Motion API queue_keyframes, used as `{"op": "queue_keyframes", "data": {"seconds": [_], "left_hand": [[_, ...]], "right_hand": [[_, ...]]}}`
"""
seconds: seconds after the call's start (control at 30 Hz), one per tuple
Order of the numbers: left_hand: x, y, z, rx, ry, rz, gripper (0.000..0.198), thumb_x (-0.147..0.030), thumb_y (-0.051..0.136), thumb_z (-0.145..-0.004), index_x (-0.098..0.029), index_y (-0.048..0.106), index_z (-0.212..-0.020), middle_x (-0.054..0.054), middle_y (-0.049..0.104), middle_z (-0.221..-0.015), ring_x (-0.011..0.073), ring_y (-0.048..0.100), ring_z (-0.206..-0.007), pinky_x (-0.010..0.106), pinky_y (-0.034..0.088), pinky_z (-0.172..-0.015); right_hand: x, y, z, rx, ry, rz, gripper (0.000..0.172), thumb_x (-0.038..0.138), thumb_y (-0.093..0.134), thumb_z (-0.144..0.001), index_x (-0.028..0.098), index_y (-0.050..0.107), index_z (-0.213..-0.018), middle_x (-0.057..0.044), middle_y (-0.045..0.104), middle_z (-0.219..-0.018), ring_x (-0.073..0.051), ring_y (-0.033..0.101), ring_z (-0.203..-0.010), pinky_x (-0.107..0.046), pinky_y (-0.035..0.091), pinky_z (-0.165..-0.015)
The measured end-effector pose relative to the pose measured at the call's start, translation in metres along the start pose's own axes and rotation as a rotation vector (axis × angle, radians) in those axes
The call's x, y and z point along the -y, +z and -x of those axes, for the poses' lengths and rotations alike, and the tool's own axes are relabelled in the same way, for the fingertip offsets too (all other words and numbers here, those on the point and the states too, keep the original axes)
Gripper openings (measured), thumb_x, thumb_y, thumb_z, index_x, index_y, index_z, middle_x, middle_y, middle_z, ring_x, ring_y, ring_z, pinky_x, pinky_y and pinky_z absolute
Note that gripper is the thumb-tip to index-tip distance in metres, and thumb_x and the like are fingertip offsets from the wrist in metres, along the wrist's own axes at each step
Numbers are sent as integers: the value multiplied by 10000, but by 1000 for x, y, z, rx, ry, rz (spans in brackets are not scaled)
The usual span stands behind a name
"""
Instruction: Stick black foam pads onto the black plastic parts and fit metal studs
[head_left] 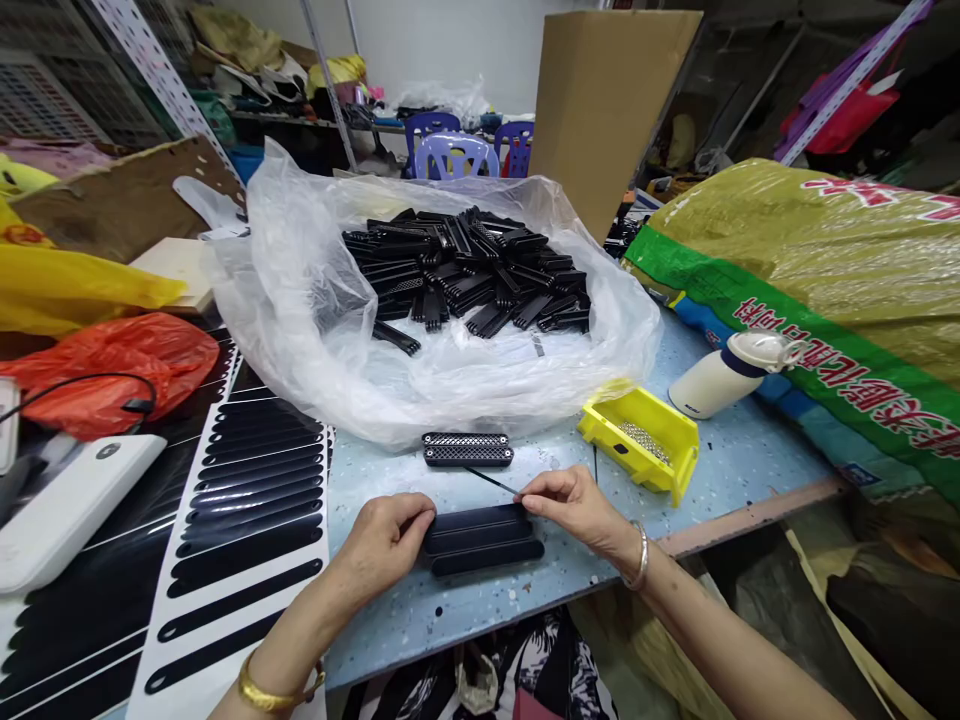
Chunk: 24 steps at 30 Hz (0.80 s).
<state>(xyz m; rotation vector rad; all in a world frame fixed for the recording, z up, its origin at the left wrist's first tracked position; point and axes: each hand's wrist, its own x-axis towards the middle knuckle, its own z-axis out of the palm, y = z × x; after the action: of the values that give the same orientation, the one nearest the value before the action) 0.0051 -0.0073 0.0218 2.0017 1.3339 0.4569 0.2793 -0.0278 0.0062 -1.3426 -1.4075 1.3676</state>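
Grips (379, 540) (577, 508) above blue table (375, 468), chairs (456, 148) beyond

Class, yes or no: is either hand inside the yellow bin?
No: both are outside the bin, the left hand and right hand at opposite ends of the black pieces.

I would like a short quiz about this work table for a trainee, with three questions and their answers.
1. What colour is the bin beside the white bottle? a) red; b) yellow; c) purple.
2. True or false: the left hand is at the left end of the black panels.
3. Which hand pinches the thin dark piece?

Key: 1. b; 2. true; 3. the right hand.
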Motion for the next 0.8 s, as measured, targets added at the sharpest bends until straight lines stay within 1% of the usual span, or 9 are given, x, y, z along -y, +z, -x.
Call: {"op": "queue_keyframes", "data": {"seconds": [0.1, 0.2, 0.27, 0.4, 0.47, 0.57, 0.67, 0.73, 0.8], "left_hand": [[7, -2, -3, -23, -65, 2, 314, -364, 473, -819, -189, 719, -731, 18, 682, -602, 171, 595, -564, 268, 417, -561], [18, -6, -19, -193, -169, 8, 339, -419, 530, -772, -164, 722, -886, 24, 697, -631, 189, 625, -593, 280, 451, -588], [24, -10, -33, -252, -217, 8, 403, -414, 588, -717, -141, 703, -990, 14, 687, -635, 189, 632, -595, 284, 464, -611], [25, -16, -60, -167, -213, -40, 545, -361, 699, -601, -136, 671, -1097, -50, 597, -557, 169, 588, -546, 262, 430, -566], [22, -17, -66, -127, -176, -66, 525, -317, 720, -580, -158, 676, -1078, -75, 543, -529, 154, 554, -534, 244, 391, -539], [17, -13, -65, -83, -157, -78, 365, -251, 702, -595, -167, 696, -950, -76, 507, -521, 134, 513, -521, 232, 344, -518], [14, -5, -53, -66, -182, -37, 226, -225, 672, -621, -164, 684, -838, -58, 525, -536, 133, 513, -527, 237, 337, -516], [14, 1, -42, -93, -220, 35, 272, -220, 670, -621, -165, 672, -887, -54, 553, -566, 137, 532, -539, 240, 362, -533], [13, 5, -31, -163, -282, 111, 357, -230, 687, -609, -161, 649, -957, -53, 571, -599, 142, 549, -555, 246, 396, -562]], "right_hand": [[3, -7, -3, -74, 20, -28, 267, 404, 726, -740, 147, 768, -797, -55, 734, -709, -139, 595, -568, -264, 478, -551], [6, -14, -16, -181, -35, -3, 260, 389, 729, -738, 148, 771, -827, -55, 733, -716, -145, 602, -574, -267, 482, -546], [8, -15, -28, -217, -94, 72, 238, 357, 724, -742, 149, 775, -844, -44, 724, -677, -145, 600, -566, -263, 474, -542], [8, -7, -55, -211, -170, 149, 231, 323, 699, -749, 145, 776, -873, -69, 757, -753, -187, 664, -657, -295, 515, -615], [7, 0, -64, -207, -175, 142, 236, 327, 699, -743, 144, 774, -872, -87, 768, -812, -216, 692, -718, -321, 540, -659], [4, 8, -65, -185, -180, 152, 237, 333, 696, -742, 148, 773, -868, -93, 771, -821, -236, 708, -731, -341, 561, -669], [0, 10, -56, -133, -213, 203, 233, 333, 675, -769, 162, 773, -892, -84, 772, -813, -238, 714, -718, -345, 570, -660], [1, 8, -48, -127, -247, 248, 219, 329, 664, -785, 179, 773, -902, -76, 772, -816, -236, 716, -723, -341, 573, -653], [3, 5, -41, -155, -295, 306, 195, 320, 662, -791, 193, 771, -891, -77, 771, -859, -234, 717, -753, -326, 571, -645]]}}
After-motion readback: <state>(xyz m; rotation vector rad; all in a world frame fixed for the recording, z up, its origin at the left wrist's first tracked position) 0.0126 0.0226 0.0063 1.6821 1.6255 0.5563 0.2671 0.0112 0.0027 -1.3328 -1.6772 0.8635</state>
